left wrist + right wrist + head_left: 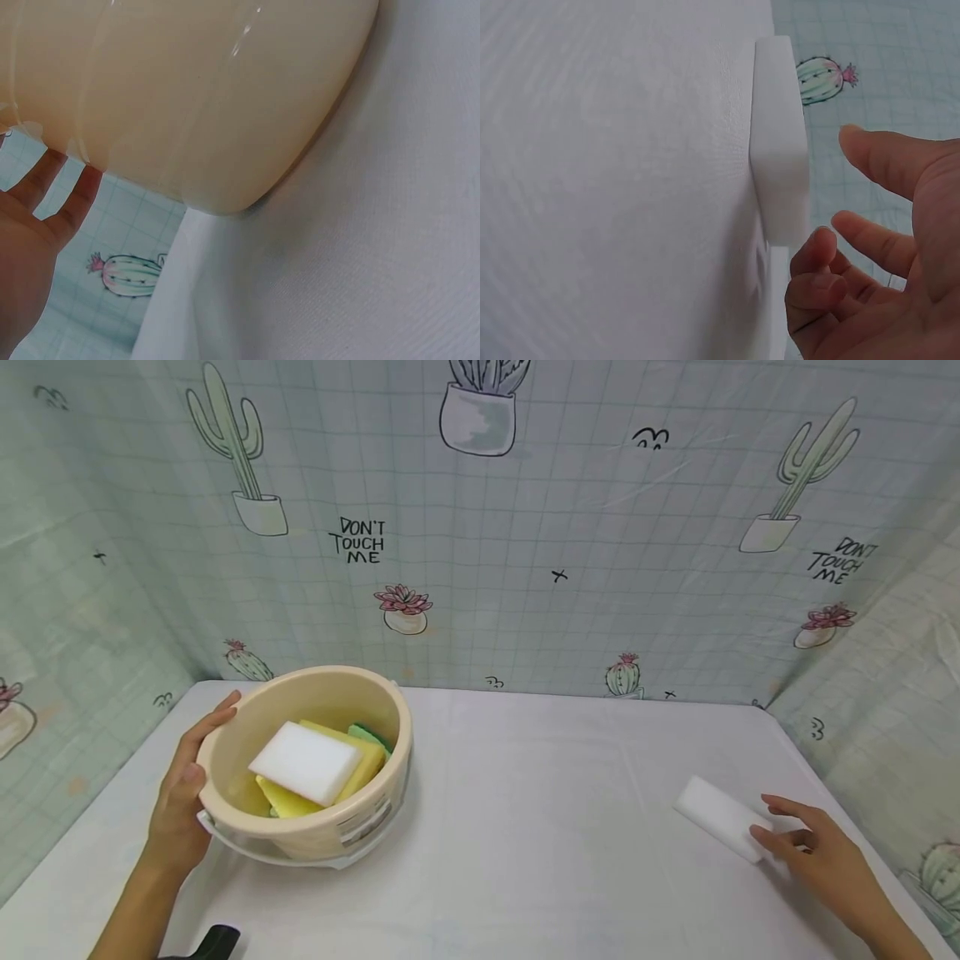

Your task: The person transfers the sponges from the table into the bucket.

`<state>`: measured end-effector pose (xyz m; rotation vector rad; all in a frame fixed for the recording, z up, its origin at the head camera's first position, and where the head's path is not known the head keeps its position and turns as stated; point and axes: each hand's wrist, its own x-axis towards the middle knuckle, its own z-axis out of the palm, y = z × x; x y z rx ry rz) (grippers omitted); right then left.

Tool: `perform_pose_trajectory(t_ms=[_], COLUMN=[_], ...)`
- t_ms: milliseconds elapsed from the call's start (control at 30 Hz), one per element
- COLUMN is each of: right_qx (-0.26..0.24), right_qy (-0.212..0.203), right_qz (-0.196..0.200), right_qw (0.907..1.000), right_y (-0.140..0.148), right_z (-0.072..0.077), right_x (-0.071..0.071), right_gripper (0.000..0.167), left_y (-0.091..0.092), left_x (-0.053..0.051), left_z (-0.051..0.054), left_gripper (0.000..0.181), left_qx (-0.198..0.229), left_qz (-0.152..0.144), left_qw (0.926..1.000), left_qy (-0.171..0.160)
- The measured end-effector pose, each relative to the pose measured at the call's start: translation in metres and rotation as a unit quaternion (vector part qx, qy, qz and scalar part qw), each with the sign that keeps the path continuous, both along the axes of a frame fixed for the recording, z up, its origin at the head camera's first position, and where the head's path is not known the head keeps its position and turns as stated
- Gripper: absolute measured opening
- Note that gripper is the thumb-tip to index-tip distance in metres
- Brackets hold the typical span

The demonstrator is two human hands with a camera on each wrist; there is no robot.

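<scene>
A cream bucket (pixel 303 820) stands at the left, its rim leaning towards me. Inside it a white sponge (pixel 306 762) lies on yellow sponges (pixel 367 768), and a green sponge (pixel 369 735) shows behind them. My left hand (pixel 180 793) rests against the bucket's outer left side, fingers extended along the rim; in the left wrist view two fingertips (pixel 88 176) touch its wall. At the right, a white sponge block (pixel 720 818) lies on the table. My right hand (pixel 825 860) is over its near end, thumb and fingers apart, holding nothing.
A white cloth covers the table (pixel 525 827). Behind and at both sides hangs a curtain (pixel 487 543) with printed cacti. The bucket's pale handle (pixel 300 862) hangs low around its front. In the right wrist view, a second white edge (pixel 778 300) shows below the block.
</scene>
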<state>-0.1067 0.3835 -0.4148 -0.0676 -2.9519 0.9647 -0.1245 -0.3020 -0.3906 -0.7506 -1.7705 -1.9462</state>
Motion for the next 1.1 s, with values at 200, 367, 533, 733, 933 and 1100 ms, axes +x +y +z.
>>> perform_pose_trajectory(t_ms=[200, 367, 533, 733, 933, 1100], right_qx=[-0.062, -0.076, -0.084, -0.098, -0.085, -0.069], right_qy=[-0.074, -0.096, -0.117, -0.127, -0.12, -0.112], right_qz=[-0.006, -0.011, -0.009, -0.009, -0.006, -0.006], right_qw=[0.9953, 0.9924, 0.9895, 0.987, 0.9891, 0.9913], right_y=[0.0076, 0.0094, 0.009, 0.0069, 0.0042, 0.0039], right_z=[-0.004, -0.0065, -0.0074, -0.0083, -0.0084, -0.0067], right_x=[-0.0044, -0.0074, -0.0074, -0.0053, -0.006, -0.0052], right_gripper=[0.076, 0.078, 0.078, 0.075, 0.074, 0.074], left_y=[-0.0001, -0.0006, 0.0002, 0.001, -0.0004, -0.0005], left_x=[0.0003, 0.0014, 0.0005, -0.0005, -0.0007, -0.0009], left_z=[-0.0002, -0.001, -0.0008, 0.0002, -0.0014, -0.0016], left_gripper=[0.054, 0.055, 0.055, 0.055, 0.056, 0.056], left_qx=[0.005, 0.004, 0.002, -0.001, -0.002, -0.004], left_qz=[-0.002, 0.002, 0.001, 0.0, 0.0, 0.0], left_qw=[1.0, 1.0, 1.0, 1.0, 1.0, 1.0], left_qy=[0.003, -0.003, -0.006, -0.007, -0.007, -0.007])
